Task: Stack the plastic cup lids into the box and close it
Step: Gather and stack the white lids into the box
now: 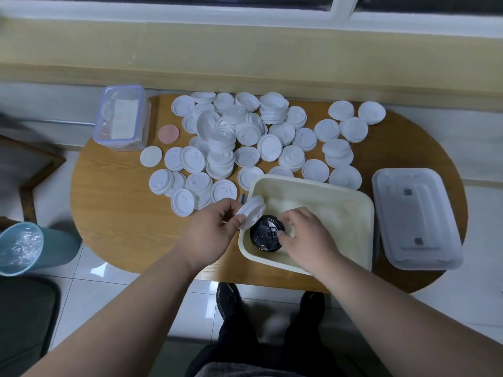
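A cream plastic box [351, 202] stands open at the near middle of the round wooden table [119, 219]. Inside its near left corner lies a black cup lid [262, 235], and the fingers of my right hand [304, 238] rest on its right edge. My left hand [211, 232] holds a tilted white cup lid [251, 212] just over the box's left rim. Many loose white lids [245, 137] lie spread and partly stacked across the table behind the box. The box's translucent cover [416, 219] lies flat to the right.
A clear lidded container [122, 121] stands at the table's far left, with a pink disc [168, 134] beside it. A teal waste bin [30, 248] with a plastic liner stands on the floor at left. My shoes [228, 297] show below the table's near edge.
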